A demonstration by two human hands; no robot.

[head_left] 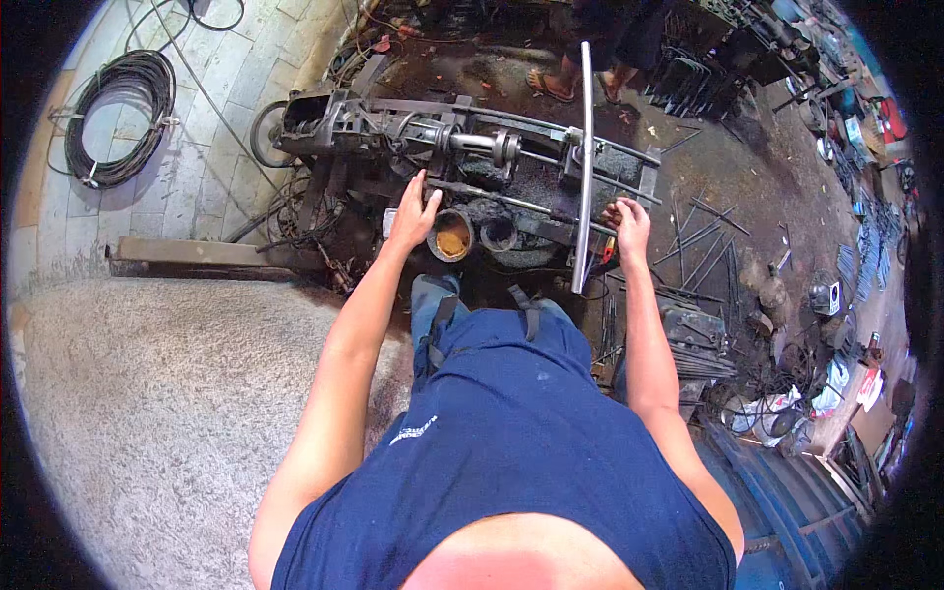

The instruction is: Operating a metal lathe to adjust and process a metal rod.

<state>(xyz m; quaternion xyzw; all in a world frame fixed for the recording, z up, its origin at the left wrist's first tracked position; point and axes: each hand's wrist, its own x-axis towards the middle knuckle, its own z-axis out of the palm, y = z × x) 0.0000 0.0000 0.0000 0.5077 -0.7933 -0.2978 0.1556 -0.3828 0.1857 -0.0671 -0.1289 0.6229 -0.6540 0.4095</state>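
My left hand (415, 214) is open, fingers stretched and thumb apart, beside the near side of a greasy lathe-like machine (477, 146). Its fingertips are close to the left end of a long thin rod (506, 200) running along the machine's front. Past the machine's right part, my right hand (631, 231) has its fingers curled in; what they hold, if anything, is hidden. Just below those fingers is a small orange-and-black piece (608, 250). A long bright metal bar (586, 167) crosses over the machine's right end, close to my right hand.
A round can (451, 236) with yellowish-brown contents stands below the machine, beside a darker round container (499, 234). Metal rods (703, 246) lie on the dirty floor at right. A coil of black cable (120, 118) lies on tiles at left. Another person's sandalled feet (559, 84) are beyond the machine.
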